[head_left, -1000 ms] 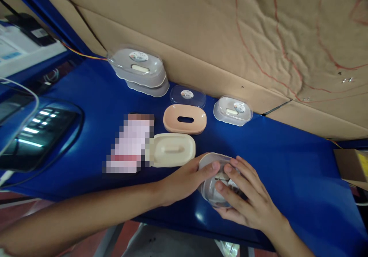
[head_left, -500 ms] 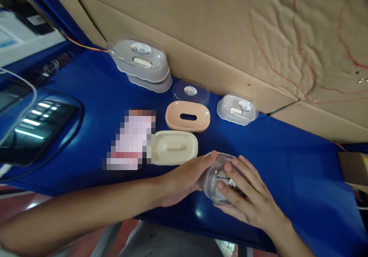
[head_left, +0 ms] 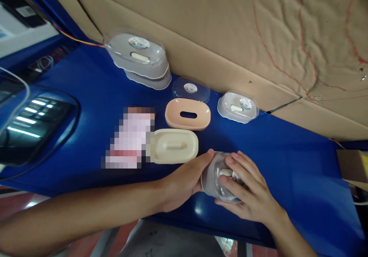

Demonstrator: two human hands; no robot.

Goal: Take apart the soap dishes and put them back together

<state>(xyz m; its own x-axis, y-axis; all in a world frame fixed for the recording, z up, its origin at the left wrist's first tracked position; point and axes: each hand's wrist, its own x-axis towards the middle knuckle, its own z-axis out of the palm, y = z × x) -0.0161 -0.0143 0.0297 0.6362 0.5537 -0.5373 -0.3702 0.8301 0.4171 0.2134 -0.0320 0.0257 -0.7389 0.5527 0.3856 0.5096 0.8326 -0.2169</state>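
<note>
A grey soap dish (head_left: 212,181) with a clear lid is held above the table's near edge, tilted, between my two hands. My left hand (head_left: 184,184) grips its left side, thumb on the upper rim and the other fingers mostly hidden beneath. Across the lid lie the spread fingers of my right hand (head_left: 253,192), its thumb at the lower edge. Through the plastic a cream piece and part of a label show. Closest to my left hand is a cream oval tray (head_left: 188,155), with a peach slotted tray (head_left: 175,113) behind it.
A loose clear lid (head_left: 179,90) lies behind the peach tray. Lidded grey soap dishes stand against the cardboard (head_left: 201,27): a stack (head_left: 155,67) at left and a single one (head_left: 227,111) at right. A blurred-out phone (head_left: 129,134) and a black-framed screen (head_left: 43,123) lie left on the blue table (head_left: 287,153).
My right fingers have shifted slightly on the lid, and the soap dish is turned a little, showing more of its grey side. The trays and other dishes stay in place.
</note>
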